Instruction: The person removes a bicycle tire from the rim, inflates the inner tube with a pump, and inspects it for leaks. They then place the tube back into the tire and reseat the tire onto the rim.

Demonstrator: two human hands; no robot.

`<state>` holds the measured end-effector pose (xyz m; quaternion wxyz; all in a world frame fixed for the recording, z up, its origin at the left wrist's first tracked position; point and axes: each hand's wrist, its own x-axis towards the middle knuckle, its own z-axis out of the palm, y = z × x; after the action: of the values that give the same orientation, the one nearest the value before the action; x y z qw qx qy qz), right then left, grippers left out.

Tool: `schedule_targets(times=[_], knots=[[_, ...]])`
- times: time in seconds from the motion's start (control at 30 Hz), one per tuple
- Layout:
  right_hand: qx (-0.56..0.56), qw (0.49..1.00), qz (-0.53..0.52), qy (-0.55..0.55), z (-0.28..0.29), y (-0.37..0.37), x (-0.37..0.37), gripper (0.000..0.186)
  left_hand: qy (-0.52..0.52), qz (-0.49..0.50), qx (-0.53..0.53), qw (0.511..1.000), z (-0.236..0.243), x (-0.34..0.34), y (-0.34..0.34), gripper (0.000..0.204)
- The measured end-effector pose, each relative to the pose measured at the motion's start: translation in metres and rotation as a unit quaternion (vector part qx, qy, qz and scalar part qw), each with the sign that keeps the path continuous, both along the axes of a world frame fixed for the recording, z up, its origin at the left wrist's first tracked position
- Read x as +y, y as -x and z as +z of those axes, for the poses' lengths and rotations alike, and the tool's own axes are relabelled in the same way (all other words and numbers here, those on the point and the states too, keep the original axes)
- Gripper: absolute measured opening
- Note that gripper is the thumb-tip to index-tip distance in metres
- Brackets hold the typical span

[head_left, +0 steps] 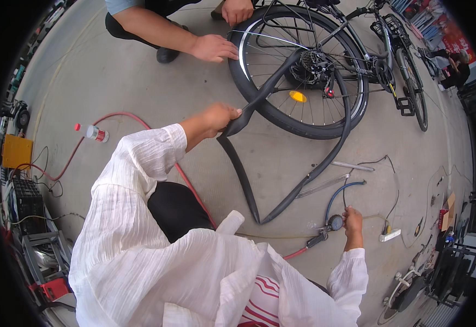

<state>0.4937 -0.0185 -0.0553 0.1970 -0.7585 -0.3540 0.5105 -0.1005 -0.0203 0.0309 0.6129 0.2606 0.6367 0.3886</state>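
Head view: left hand (216, 119) fingers tight around black inner tube (243, 174); right hand (352, 219) fingers clasping air gauge (335, 222).

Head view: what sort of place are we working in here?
Probably a street-side bicycle repair spot on bare concrete: a bicycle, a pulled-out black inner tube, and a gauge-fitted air inflator on a red hose.

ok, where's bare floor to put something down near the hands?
Bare grey concrete floor between the small red-capped bottle and the black bicycle wheel. Crowded to the right: limp black inner tube, metal tyre levers, round pressure gauge at the right hand.
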Motion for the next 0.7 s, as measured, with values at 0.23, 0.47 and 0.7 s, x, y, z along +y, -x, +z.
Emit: schedule_targets(times=[0.23, 0.47, 0.7], knots=[[-0.08, 0.975, 0.203, 0.029, 0.086, 0.133, 0.021, 0.03, -0.044, 0.035, -0.09, 0.994, -0.063, -0.006, -0.001, 0.027], [-0.075, 0.896, 0.438, -0.009, 0.136, 0.348, 0.066, 0.029, -0.065, 0.042, -0.053, 0.996, -0.107, -0.013, 0.017, 0.027], [-0.16, 0.798, 0.58, -0.037, 0.148, 0.483, 0.096, 0.024, -0.078, 0.033, -0.021, 0.996, -0.128, -0.01, 0.037, 0.032]])
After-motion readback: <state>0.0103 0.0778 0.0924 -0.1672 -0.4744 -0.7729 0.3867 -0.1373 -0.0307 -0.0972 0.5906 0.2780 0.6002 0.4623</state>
